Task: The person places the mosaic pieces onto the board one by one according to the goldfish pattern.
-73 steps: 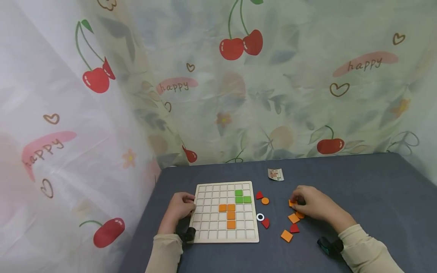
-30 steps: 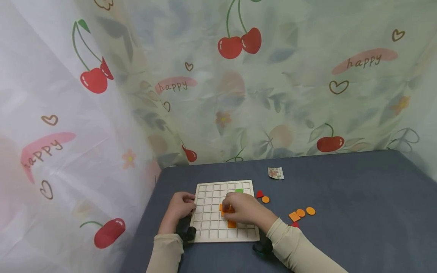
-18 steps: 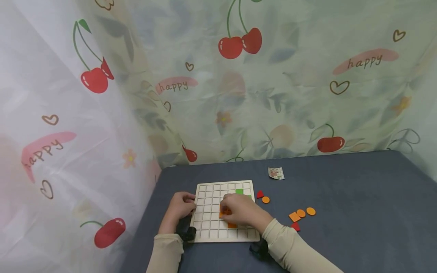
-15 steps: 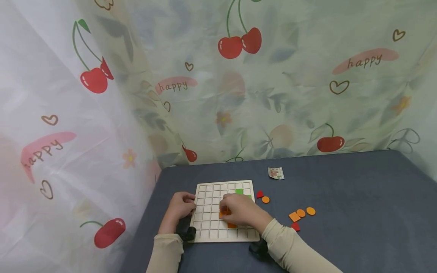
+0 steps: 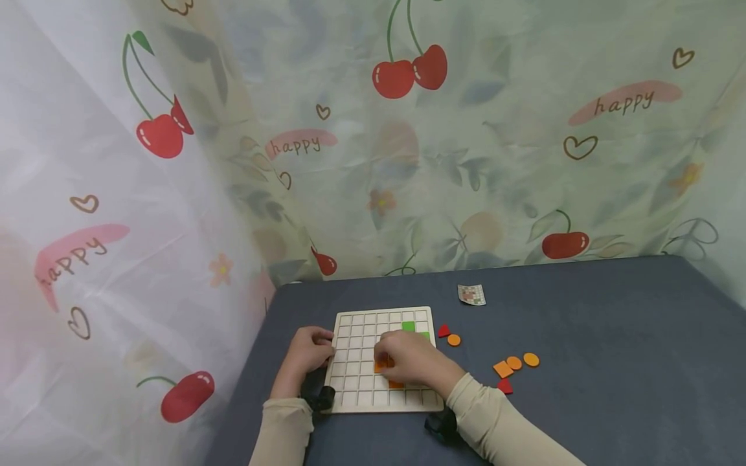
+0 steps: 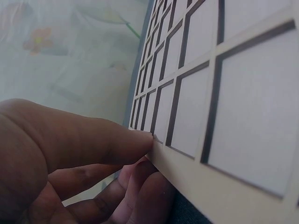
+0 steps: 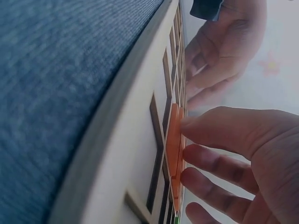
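Note:
A pale wooden grid board (image 5: 352, 382) lies on the table. My left hand (image 5: 311, 349) pinches its left edge, the thumb (image 6: 140, 144) on top and the other fingers curled below. Over the middle of the board is my right hand (image 5: 414, 359), its thumb and fingertips closed on an orange square tile (image 5: 380, 367) at a grid cell. Another orange square (image 5: 396, 384) shows just below the thumb; orange tiles (image 7: 174, 140) also appear at the fingertips in the right wrist view. Green squares (image 5: 408, 326) sit on the board's upper right. Some tiles are hidden under my right hand.
Right of the board lie a red triangle (image 5: 445, 331) and an orange disc (image 5: 454, 340). Farther right are an orange square (image 5: 503, 369), two more orange discs (image 5: 531, 359) and a red piece (image 5: 505, 386). A small patterned card (image 5: 471, 295) lies behind.
My right hand has moved left from the loose pieces onto the board with an orange square tile. It has barely moved over the last half second. My left hand has stayed put.

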Demonstrator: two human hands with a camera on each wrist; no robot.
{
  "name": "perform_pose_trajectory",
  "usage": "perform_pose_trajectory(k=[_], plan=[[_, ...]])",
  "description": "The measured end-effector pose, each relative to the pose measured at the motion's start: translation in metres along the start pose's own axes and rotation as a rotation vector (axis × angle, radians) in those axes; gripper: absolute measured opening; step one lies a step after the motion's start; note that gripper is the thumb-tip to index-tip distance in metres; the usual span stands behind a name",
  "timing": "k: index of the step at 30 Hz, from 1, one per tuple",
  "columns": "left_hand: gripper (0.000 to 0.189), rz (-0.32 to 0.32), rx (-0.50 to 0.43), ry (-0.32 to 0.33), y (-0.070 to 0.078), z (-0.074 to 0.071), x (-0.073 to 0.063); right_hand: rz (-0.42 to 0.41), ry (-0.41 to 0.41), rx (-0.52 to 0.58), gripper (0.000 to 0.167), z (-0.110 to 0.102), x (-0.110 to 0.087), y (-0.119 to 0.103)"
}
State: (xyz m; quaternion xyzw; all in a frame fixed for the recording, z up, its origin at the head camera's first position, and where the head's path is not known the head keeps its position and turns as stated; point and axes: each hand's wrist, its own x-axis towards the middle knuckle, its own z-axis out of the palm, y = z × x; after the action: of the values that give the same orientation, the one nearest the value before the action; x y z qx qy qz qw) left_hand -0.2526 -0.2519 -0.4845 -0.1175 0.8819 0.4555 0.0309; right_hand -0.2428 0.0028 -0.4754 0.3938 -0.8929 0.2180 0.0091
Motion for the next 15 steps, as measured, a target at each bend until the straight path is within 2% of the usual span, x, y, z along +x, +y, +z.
perform_pose_trajectory(k=[9, 15], plan=[[0.029, 0.011, -0.003, 0.000, -0.0021, 0.0015, 0.0006, 0.004, 0.043, 0.019, 0.008, 0.0023, 0.0028, 0.0065], [0.029, 0.013, -0.005, 0.000, -0.0023, 0.0013, 0.0021, 0.009, 0.040, 0.020, 0.009, 0.0028, 0.0046, 0.0084]])
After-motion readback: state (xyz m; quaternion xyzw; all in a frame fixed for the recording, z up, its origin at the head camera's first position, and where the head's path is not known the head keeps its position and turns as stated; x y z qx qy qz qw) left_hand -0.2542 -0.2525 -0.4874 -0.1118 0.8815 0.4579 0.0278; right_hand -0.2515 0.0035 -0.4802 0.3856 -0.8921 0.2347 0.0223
